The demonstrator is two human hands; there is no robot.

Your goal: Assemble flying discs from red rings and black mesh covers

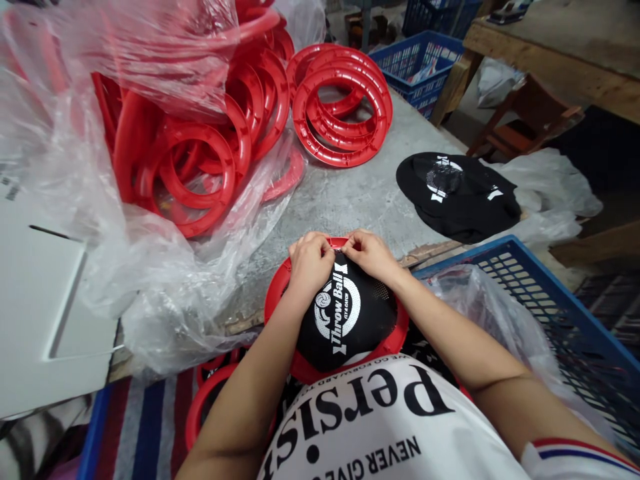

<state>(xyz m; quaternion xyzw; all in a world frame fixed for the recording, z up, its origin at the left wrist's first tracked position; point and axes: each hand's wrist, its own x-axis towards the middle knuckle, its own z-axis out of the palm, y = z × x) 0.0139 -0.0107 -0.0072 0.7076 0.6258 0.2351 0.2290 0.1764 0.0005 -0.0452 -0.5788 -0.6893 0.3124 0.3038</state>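
A red plastic ring rests against my shirt and the table edge. Across its middle lies a black fabric disc printed "Throw Ball" in white. At the ring's far rim, my left hand pinches the fabric edge, thumb and fingertips pressed together. Close beside it, my right hand pinches the same edge from the other side. A small bit of the edge shows between the fingertips, too small to make out.
Red rings are stacked on the grey table, with more in a clear plastic bag at left. Black fabric discs lie at right. A blue crate stands at my right; another crate is behind the table.
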